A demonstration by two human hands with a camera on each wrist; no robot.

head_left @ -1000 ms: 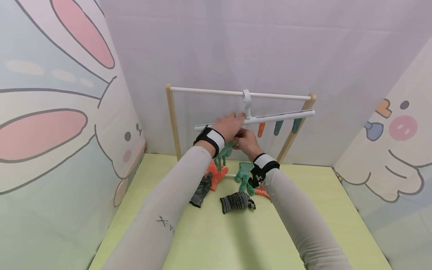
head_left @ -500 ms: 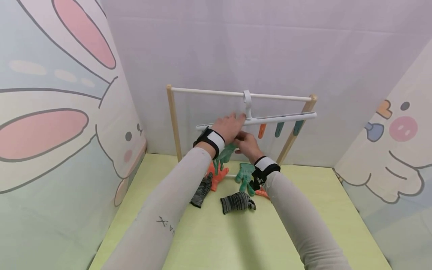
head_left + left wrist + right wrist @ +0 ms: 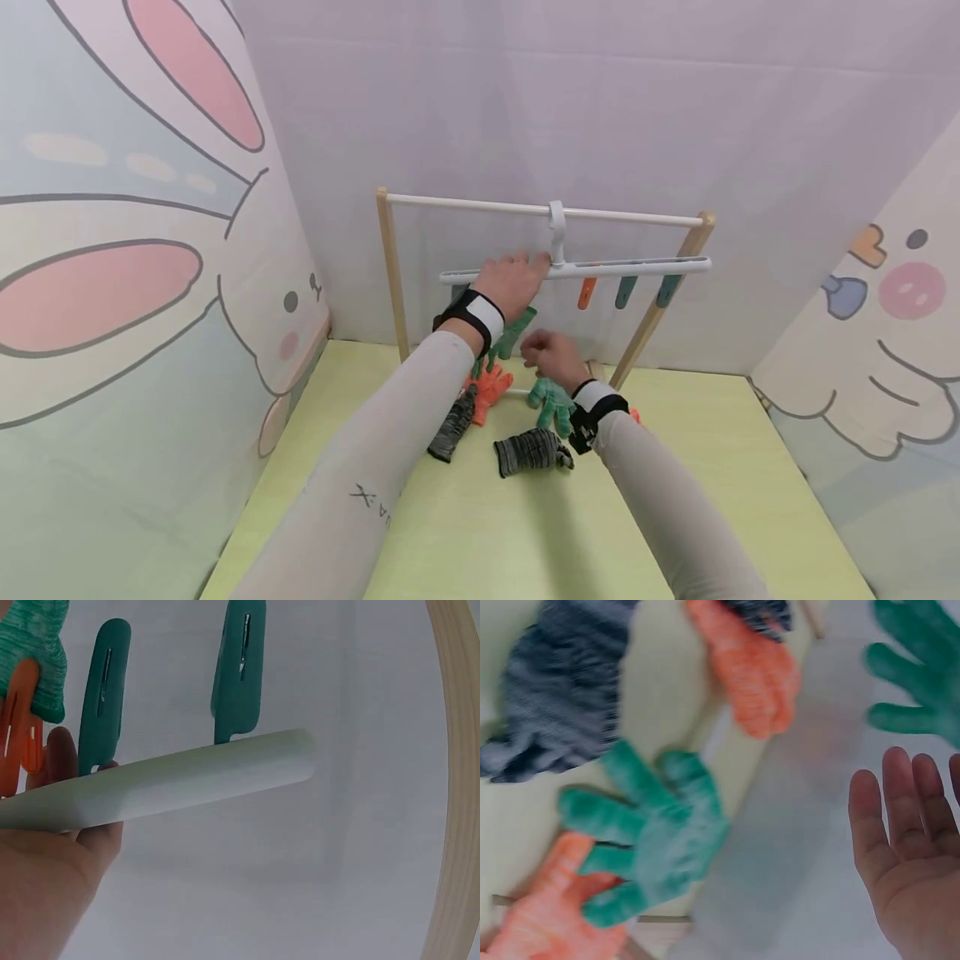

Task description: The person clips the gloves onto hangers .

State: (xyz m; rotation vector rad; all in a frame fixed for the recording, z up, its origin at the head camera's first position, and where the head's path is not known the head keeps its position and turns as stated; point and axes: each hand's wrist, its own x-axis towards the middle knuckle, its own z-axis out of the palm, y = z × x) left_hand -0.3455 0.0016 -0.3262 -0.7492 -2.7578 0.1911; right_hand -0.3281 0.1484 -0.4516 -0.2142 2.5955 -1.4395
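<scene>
Left hand [image 3: 512, 286]: fingers are gripping white hanger [image 3: 573, 271] | right hand [image 3: 555, 357]: fingers are standing loosely straight near green glove [image 3: 513, 333] | glove is hanging, probably by orange clip [image 3: 20, 705]

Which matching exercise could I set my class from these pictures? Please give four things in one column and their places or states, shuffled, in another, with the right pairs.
Column one:
1. left hand
2. right hand
3. white hanger
4. grey striped gloves

Column two:
A. hooked over the rail
B. lying on the table
C. gripping a bar
D. open, holding nothing

Pairs: 1-C, 2-D, 3-A, 4-B
</scene>
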